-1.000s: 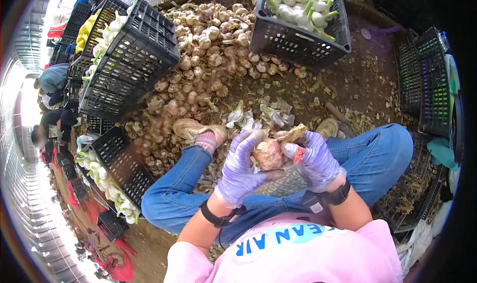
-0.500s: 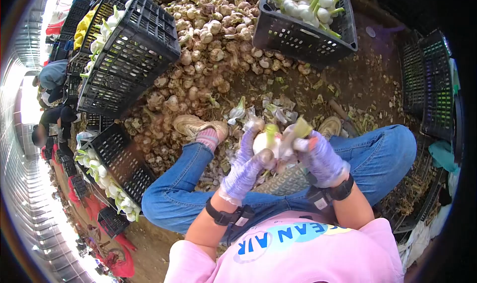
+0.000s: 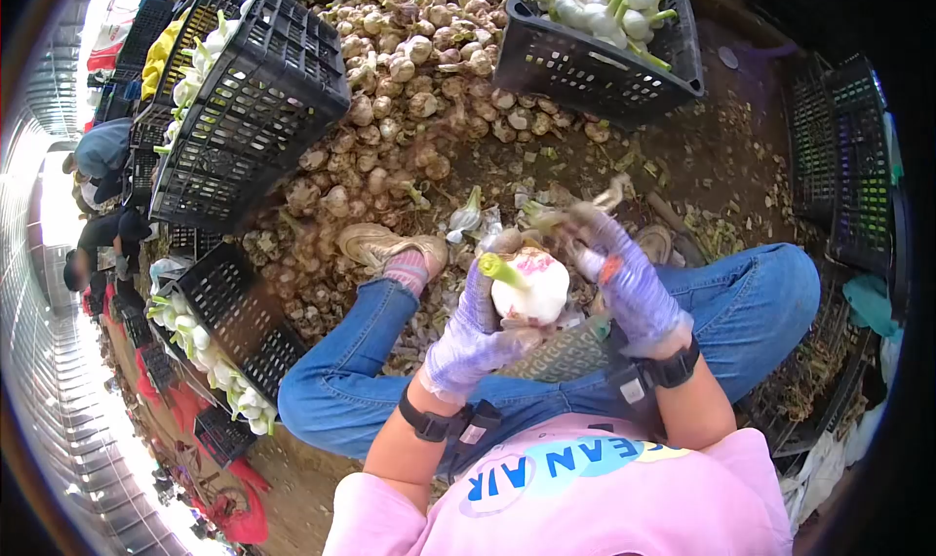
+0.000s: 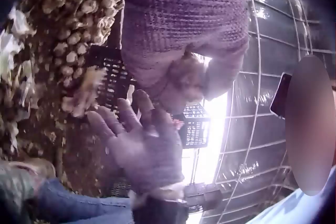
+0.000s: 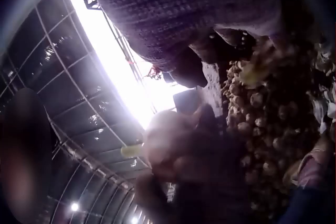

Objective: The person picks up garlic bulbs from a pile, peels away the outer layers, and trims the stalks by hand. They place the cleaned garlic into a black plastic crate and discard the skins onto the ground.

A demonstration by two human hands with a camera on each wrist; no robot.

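Note:
My left hand (image 3: 468, 339), in a purple knit glove, grips a white garlic bulb (image 3: 534, 291) with a short green stem and a pinkish patch. In the right wrist view the bulb (image 5: 163, 137) is dim beside the left fingers. My right hand (image 3: 634, 293), also gloved and with an orange-red patch at the thumb, is just right of the bulb, apart from it. Its fingers are spread in the left wrist view. Blurred strips of garlic skin (image 4: 85, 92) hang in the air beyond those fingertips.
A heap of unpeeled garlic (image 3: 419, 78) lies ahead. Black crates of peeled bulbs stand at the left (image 3: 258, 117) and far side (image 3: 595, 68). Skins and a trimmed bulb (image 3: 466, 217) litter the ground between my feet. A wooden handle (image 3: 668, 215) lies near the right shoe.
The brown outer skin has come off the bulb, baring it white. My right hand has moved away to the right, and the loose skin has left its fingers. The left hand keeps holding the bulb.

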